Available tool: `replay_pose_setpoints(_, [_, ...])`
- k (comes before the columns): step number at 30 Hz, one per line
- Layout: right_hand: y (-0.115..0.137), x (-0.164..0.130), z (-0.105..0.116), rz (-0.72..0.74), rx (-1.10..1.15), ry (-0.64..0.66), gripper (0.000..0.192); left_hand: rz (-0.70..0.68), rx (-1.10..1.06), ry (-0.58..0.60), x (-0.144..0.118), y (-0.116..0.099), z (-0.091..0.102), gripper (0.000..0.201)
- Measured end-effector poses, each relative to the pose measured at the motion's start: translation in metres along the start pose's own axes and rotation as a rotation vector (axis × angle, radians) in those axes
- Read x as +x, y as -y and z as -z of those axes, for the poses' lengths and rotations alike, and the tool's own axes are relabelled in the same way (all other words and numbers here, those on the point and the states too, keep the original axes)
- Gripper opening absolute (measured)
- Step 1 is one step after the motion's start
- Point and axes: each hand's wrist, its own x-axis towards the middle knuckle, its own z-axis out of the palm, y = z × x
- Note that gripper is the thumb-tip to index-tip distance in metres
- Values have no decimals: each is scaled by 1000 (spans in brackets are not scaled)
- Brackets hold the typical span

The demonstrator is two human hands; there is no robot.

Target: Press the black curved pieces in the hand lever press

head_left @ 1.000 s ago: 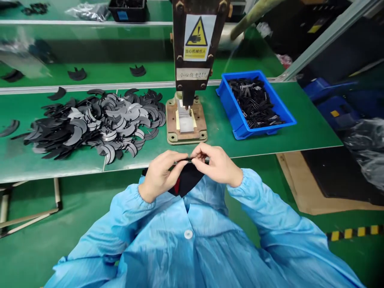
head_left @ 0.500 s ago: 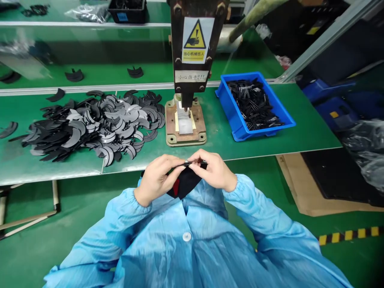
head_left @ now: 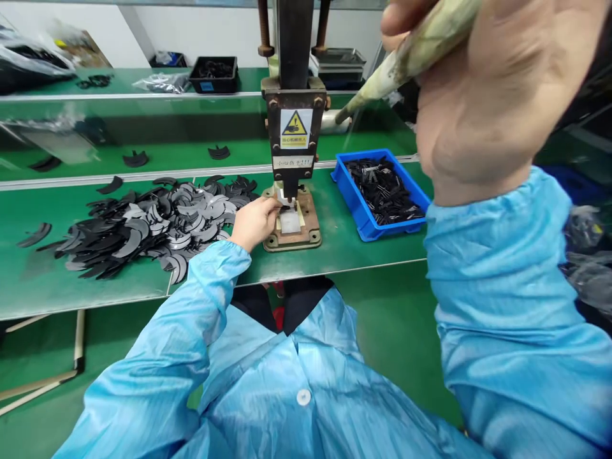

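The one view looks from the person's head, forward and down. The right hand (head_left: 488,121) is very near the lens, the left hand (head_left: 254,223) farther. Below the left hand it takes in the blue jacket (head_left: 306,427), and beyond this hand it reaches a white wall (head_left: 201,32). Past the right hand, where it is dark, the depth is hard to judge.

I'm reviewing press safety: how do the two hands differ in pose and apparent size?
The left hand is low, at a dark piece under the press; the right hand is raised, holding the lever. The right hand looks larger than the left. Both are bare.
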Motion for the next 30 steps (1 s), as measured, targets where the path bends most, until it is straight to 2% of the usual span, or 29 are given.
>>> replay_pose_setpoints(3, [3, 6, -9, 90, 117, -122, 17, -30, 52, 38, 1, -2, -3, 32])
replay_pose_setpoints(6, [11, -10, -17, 54, 103, -99, 20, -58, 68, 72, 0, -5, -1, 36])
replay_pose_setpoints(11, [23, -73, -29, -8, -47, -100, 36, -56, 68, 117, 0, -10, 1, 40])
replay_pose_setpoints(15, [9, -124, -40, 18, -157, -91, 32, -26, 39, 109, -1, -12, -1, 39])
replay_pose_setpoints(20, [-9, -149, -52, 72, -193, -204, 32, 29, -18, 50, -12, -16, 6, 33])
replay_pose_setpoints(23, [-8, -150, -56, 30, -231, -234, 35, -2, -105, -53, -42, -23, 27, 29])
replay_pose_setpoints(26, [-9, -146, -61, 70, -215, -322, 41, -48, -186, -100, -96, -32, 49, 23])
replay_pose_setpoints(28, [-15, -143, -65, 101, -201, -399, 48, -7, -179, -89, -137, -33, 57, 21])
replay_pose_setpoints(30, [-22, -139, -70, 126, -179, -455, 56, 107, -115, -119, -175, -24, 61, 20])
